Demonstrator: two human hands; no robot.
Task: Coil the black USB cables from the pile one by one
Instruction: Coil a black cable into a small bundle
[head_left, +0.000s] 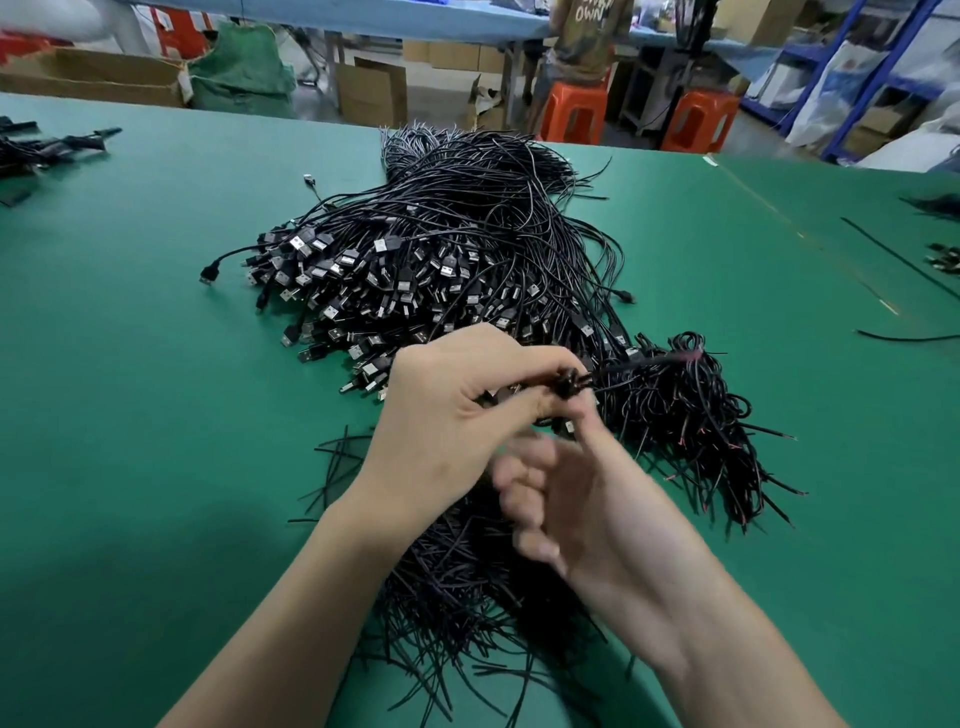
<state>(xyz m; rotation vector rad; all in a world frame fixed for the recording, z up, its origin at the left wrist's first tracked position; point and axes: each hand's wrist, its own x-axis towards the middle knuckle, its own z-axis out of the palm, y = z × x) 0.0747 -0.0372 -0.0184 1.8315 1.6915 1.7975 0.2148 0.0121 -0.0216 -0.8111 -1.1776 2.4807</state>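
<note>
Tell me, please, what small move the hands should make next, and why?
Probably the right hand should wind the loose strand round: the left hand pinches a small coiled cable, its strand runs off rightward, and the right hand, blurred, is below.

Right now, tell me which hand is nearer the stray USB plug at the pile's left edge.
Left. The left hand, pinching a cable, is right of the stray USB plug; the right hand is farther right.

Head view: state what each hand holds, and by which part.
The left hand pinches a black USB cable by its bunched coil, between thumb and fingers. The right hand is motion-blurred; whether it grips anything cannot be told.
</note>
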